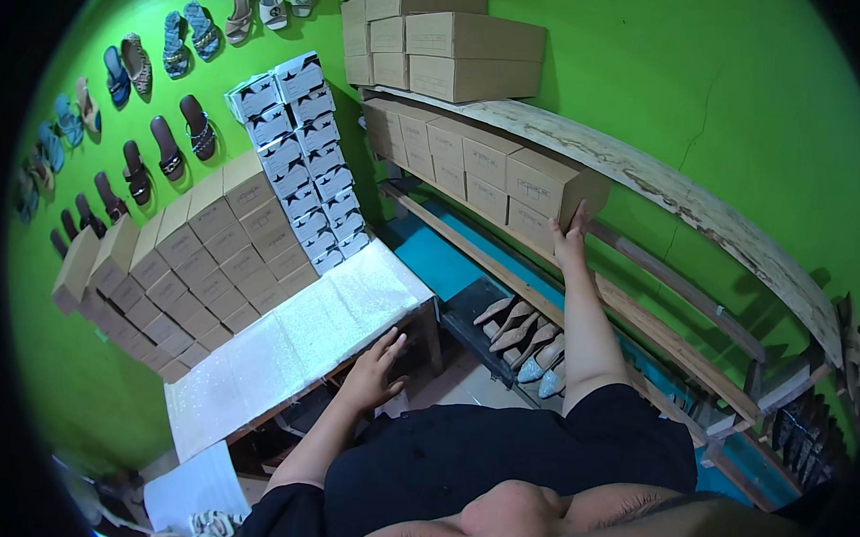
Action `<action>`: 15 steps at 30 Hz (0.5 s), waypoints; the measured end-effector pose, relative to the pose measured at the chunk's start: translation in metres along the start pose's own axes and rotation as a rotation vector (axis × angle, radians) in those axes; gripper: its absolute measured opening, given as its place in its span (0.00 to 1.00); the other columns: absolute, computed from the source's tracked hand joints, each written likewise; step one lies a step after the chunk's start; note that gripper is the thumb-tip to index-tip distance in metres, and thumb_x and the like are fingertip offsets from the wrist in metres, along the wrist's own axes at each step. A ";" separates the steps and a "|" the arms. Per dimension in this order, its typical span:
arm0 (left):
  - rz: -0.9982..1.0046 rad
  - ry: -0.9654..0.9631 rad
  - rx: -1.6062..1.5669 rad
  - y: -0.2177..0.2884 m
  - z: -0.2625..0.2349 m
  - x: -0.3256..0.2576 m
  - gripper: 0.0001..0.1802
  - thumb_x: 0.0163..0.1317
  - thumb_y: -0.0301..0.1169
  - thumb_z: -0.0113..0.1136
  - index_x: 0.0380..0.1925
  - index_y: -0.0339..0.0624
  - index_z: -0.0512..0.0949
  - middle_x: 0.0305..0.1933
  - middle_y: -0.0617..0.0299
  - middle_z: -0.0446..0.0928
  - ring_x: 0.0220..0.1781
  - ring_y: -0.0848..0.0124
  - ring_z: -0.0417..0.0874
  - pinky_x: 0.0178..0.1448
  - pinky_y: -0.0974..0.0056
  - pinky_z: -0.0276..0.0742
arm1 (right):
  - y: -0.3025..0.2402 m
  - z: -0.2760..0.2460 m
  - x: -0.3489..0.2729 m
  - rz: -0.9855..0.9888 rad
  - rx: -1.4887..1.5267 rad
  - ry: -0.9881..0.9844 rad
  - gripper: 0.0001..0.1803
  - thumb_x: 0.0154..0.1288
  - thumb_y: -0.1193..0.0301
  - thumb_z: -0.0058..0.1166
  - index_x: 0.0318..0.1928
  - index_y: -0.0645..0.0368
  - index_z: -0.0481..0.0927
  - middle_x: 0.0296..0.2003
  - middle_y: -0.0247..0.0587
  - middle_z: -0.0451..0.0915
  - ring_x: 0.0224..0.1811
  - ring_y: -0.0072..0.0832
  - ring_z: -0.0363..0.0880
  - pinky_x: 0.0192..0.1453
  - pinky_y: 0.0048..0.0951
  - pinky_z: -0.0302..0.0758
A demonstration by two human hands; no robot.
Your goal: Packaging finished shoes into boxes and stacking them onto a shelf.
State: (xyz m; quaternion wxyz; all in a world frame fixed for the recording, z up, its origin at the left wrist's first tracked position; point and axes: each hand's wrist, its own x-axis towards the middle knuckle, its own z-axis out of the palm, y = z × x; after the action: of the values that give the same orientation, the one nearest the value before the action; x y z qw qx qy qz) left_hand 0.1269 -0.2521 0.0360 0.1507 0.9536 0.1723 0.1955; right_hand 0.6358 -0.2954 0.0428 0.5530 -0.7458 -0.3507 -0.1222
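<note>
A reach for a box is judged to be the step in hand. The right hand is laid flat, fingers together, against the end of the brown box at the row's end on the shelf, just above the palm; nothing is gripped yet. The left hand is spread open on the edge of the white table below it, holding nothing. The box would next need to be clasped and drawn clear of its neighbours.
</note>
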 end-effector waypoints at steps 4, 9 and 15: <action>0.010 -0.002 0.037 0.003 0.001 -0.007 0.47 0.52 0.34 0.72 0.72 0.45 0.60 0.74 0.44 0.59 0.68 0.45 0.70 0.69 0.52 0.71 | -0.007 0.002 -0.004 0.013 0.104 -0.025 0.53 0.68 0.48 0.56 0.79 0.49 0.36 0.77 0.62 0.42 0.81 0.53 0.38 0.80 0.43 0.46; -0.036 -0.063 -0.023 -0.006 0.004 -0.015 0.50 0.54 0.35 0.72 0.75 0.47 0.56 0.75 0.44 0.58 0.72 0.46 0.66 0.73 0.53 0.66 | -0.001 0.003 -0.003 -0.007 0.125 -0.032 0.53 0.68 0.48 0.55 0.79 0.49 0.36 0.77 0.61 0.41 0.81 0.52 0.36 0.80 0.43 0.44; -0.038 -0.033 -0.002 -0.022 -0.006 -0.024 0.48 0.53 0.35 0.71 0.73 0.47 0.58 0.75 0.45 0.59 0.68 0.44 0.70 0.69 0.52 0.71 | -0.004 0.004 -0.004 -0.021 0.069 0.026 0.52 0.67 0.49 0.56 0.79 0.48 0.37 0.76 0.69 0.40 0.80 0.59 0.39 0.78 0.46 0.52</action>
State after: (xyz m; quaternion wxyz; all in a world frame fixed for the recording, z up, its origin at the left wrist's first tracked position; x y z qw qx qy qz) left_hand 0.0984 -0.2405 0.0256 0.1579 0.9531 0.1876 0.1773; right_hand 0.6296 -0.2932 0.0417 0.5818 -0.7208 -0.3553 -0.1256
